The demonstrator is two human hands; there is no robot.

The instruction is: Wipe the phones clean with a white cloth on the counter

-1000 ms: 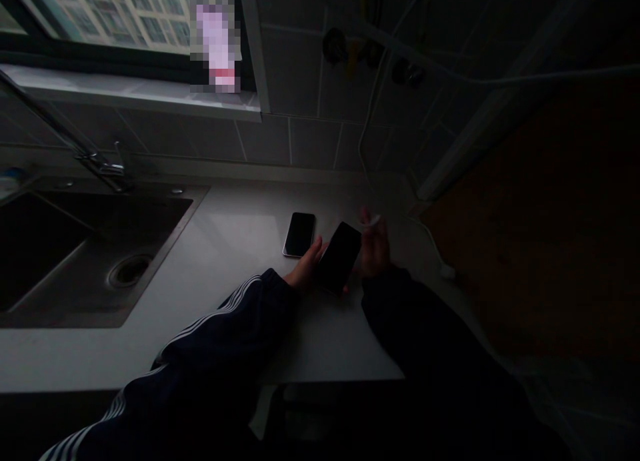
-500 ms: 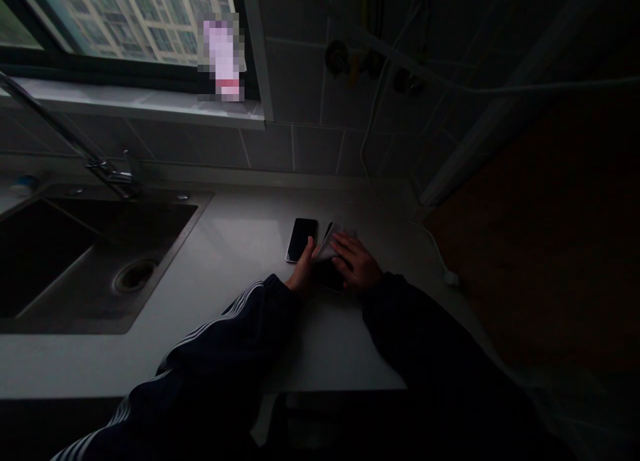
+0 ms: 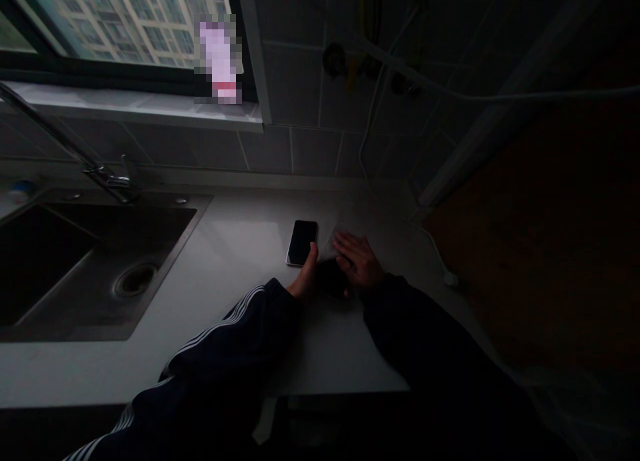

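My left hand [image 3: 305, 277] is closed at the near edge of a dark, flat, phone-like thing [image 3: 333, 277], its thumb up and its other fingers hidden. Over the far side of that dark thing, my right hand [image 3: 359, 257] holds a pale, thin sheet [image 3: 331, 242] under its fingers. The sheet is blurred, and whether it is cloth, tissue or film I cannot tell. Just beyond my left thumb, a smartphone [image 3: 302, 242] with a black screen and a light edge lies on the white counter [image 3: 240, 247].
To the left is a steel sink [image 3: 173, 247] with a tall faucet [image 3: 107, 177]. A white cable [image 3: 367, 137] hangs down the tiled wall, and a white plug [image 3: 450, 279] lies at the right. A window [image 3: 125, 27] is behind the sink.
The pale sheet has dropped lower and looks fainter under my right fingers. More of the dark flat thing shows between my hands. The smartphone on the counter has stayed put.
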